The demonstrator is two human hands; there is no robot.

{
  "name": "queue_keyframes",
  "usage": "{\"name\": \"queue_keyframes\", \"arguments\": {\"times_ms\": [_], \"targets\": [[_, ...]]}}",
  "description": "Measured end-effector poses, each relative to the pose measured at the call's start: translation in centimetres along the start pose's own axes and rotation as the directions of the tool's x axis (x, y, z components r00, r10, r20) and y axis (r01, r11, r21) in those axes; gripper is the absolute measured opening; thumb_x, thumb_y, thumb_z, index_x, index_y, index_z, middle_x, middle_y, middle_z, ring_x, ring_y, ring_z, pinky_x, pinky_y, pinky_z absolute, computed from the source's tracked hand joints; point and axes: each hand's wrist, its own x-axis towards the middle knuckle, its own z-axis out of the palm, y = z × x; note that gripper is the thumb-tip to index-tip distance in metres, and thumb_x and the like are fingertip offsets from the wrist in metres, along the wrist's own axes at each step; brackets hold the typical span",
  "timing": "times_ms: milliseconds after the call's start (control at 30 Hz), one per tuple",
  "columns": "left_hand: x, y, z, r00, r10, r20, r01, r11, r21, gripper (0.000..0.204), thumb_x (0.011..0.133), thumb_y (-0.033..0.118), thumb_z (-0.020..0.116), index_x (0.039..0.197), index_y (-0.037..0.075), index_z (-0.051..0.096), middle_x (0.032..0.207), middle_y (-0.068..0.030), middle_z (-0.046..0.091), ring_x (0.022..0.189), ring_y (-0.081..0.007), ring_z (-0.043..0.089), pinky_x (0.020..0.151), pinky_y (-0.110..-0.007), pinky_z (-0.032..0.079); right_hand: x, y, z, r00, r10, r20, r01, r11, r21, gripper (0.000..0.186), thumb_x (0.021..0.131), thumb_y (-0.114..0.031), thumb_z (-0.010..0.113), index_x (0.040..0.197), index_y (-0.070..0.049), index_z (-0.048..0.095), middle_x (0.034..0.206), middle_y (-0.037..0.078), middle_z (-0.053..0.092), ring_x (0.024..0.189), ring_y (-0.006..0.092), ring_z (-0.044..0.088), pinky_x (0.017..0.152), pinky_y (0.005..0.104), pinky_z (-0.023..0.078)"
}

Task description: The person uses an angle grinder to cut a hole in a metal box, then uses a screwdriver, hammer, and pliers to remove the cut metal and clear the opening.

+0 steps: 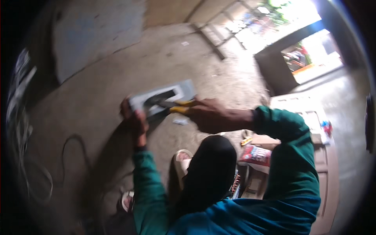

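Observation:
My left hand (pixel 136 119) grips the near left end of a flat, rectangular grey box (pixel 188 88), which has a white panel and a dark rectangular opening. My right hand (pixel 210 113) is wrapped round the yellow handles of a pair of pliers (pixel 178 110). The dark jaws of the pliers lie over the box's opening. Motion blur hides whether they bite on anything. Both hands are held out ahead of my knee, above the floor.
Beside my right leg lie a red and white bag (pixel 255 156) and cardboard packaging (pixel 253 188). A brown panelled door (pixel 329 172) lies beyond them at right. Pale cables (pixel 24 152) hang at left. A metal frame (pixel 215 45) stands at the back. A small pale scrap (pixel 180 122) lies on the floor.

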Motion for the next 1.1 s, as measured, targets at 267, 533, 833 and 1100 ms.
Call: {"name": "queue_keyframes", "arguments": {"times_ms": [267,533,833,1100], "targets": [[2.0,1.5,-0.5,0.998,0.047,-0.032,-0.045,0.996,0.074,0.057,0.09,0.05,0.038,0.12,0.005,0.052,0.107,-0.0184,0.056,0.102,-0.0368,0.051,0.09,-0.048,0.035,-0.2,-2.7,3.4,0.947,0.185,-0.261,-0.229,0.962,-0.148,0.024,0.08,-0.009,0.061,0.102,0.0,0.058,0.104,0.02,0.045,0.079,0.0323,0.056,0.061,0.042,0.049],[2.0,1.8,0.2,0.998,-0.01,-0.058,0.013,0.999,0.046,0.066,0.087,0.059,0.043,0.122,0.004,0.049,0.108,-0.0157,0.053,0.103,-0.0341,0.05,0.091,-0.048,0.033,-0.2,-0.9,1.1,0.96,0.172,-0.22,-0.221,0.95,-0.219,0.047,0.079,-0.009,0.062,0.124,-0.004,0.052,0.122,0.016,0.044,0.115,0.031,0.043,0.088,0.0481,0.035],[0.6,2.2,0.8,0.997,0.014,-0.082,-0.004,0.993,0.121,0.072,0.08,0.059,0.058,0.124,0.004,0.044,0.113,-0.0176,0.048,0.108,-0.0346,0.045,0.093,-0.05,0.031,0.2,0.0,-3.8,0.991,0.12,-0.066,-0.136,0.901,-0.413,0.042,0.074,-0.004,0.058,0.116,-0.001,0.057,0.139,0.022,0.034,0.133,0.0344,0.033,0.099,0.0576,0.027],[-0.8,4.2,3.1,0.997,0.056,-0.051,-0.043,0.974,0.223,0.097,0.071,0.078,0.055,0.128,0.002,0.036,0.118,-0.02,0.041,0.109,-0.0356,0.041,0.094,-0.052,0.029,0.4,-0.6,-5.6,0.996,0.074,-0.048,-0.088,0.795,-0.6,0.042,0.071,0.004,0.059,0.112,0.002,0.056,0.136,0.024,0.037,0.127,0.034,0.038,0.091,0.0531,0.033]]}}
